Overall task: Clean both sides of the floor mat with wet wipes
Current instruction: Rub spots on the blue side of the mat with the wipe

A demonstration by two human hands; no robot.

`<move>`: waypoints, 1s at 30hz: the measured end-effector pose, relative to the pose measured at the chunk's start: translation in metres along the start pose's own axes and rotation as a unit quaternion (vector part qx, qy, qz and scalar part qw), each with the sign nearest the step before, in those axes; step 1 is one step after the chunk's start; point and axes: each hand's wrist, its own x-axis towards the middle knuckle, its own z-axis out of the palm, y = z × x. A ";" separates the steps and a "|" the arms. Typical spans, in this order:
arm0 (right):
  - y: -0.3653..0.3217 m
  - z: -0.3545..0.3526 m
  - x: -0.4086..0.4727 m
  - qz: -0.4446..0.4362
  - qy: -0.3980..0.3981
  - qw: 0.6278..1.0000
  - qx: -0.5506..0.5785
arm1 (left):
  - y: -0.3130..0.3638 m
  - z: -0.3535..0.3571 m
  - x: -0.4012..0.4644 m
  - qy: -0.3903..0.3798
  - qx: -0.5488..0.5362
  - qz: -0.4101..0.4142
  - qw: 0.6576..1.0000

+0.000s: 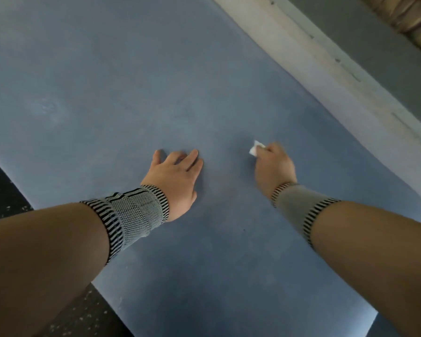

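A large blue floor mat (131,81) lies flat and fills most of the view. My left hand (178,173) rests on the mat near its middle, palm down, fingers bent at the tips and holding nothing. To its right, my right hand (274,164) grips a small white wet wipe (255,148) and presses it onto the mat. Only a corner of the wipe shows beyond my fingers. Both wrists wear grey striped bands.
A pale skirting strip (326,69) runs diagonally along the mat's far right edge, with a grey wall above it. Dark speckled floor (0,186) shows beyond the mat's left edge and at the bottom left. A light patch marks the mat at the left (46,109).
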 end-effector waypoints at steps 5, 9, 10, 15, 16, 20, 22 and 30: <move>-0.042 0.017 -0.025 -0.210 -0.107 0.971 0.035 | 0.001 -0.018 0.004 -0.058 0.042 0.005 0.997; 0.024 -0.014 -0.001 -0.133 -0.151 0.979 0.045 | 0.004 -0.026 0.006 -0.102 0.077 0.015 0.992; 0.031 -0.017 0.010 -0.092 -0.128 0.987 0.033 | 0.003 -0.027 0.007 -0.110 0.084 0.016 0.990; -0.031 0.004 0.010 -0.154 -0.074 0.978 0.123 | 0.008 -0.037 0.011 -0.146 0.103 0.001 0.984; -0.040 0.006 -0.002 -0.230 -0.122 0.959 0.115 | 0.009 -0.039 0.012 -0.149 0.093 -0.007 0.984; 0.016 -0.003 0.004 -0.256 -0.056 0.965 0.018 | 0.018 -0.042 0.014 -0.142 0.053 -0.044 0.988; 0.037 -0.011 0.027 -0.130 -0.001 0.991 0.026 | 0.023 -0.038 0.013 -0.137 0.041 -0.068 0.987; -0.002 0.005 0.009 -0.322 -0.089 0.941 0.059 | 0.039 -0.029 0.024 -0.059 -0.075 -0.186 0.978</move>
